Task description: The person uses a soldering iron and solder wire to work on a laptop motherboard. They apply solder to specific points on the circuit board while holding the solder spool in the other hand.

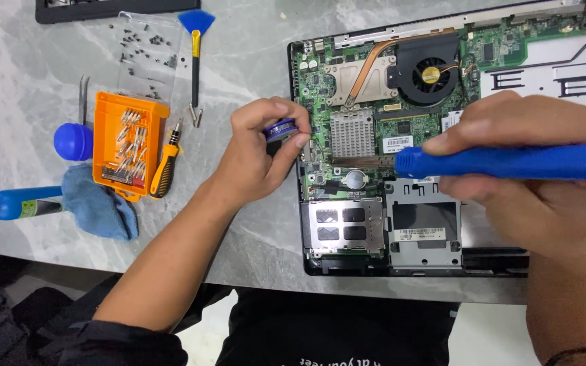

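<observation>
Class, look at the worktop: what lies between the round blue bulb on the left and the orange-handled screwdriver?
In the head view, the open orange bit case full of metal bits lies between the blue bulb and the orange-handled screwdriver, on the grey marbled worktop.

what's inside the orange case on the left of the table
The orange case lies open with rows of small metal screwdriver bits in its slots. An orange-and-black screwdriver rests against its right edge. What lies beneath the bits and their holder cannot be seen.
</observation>
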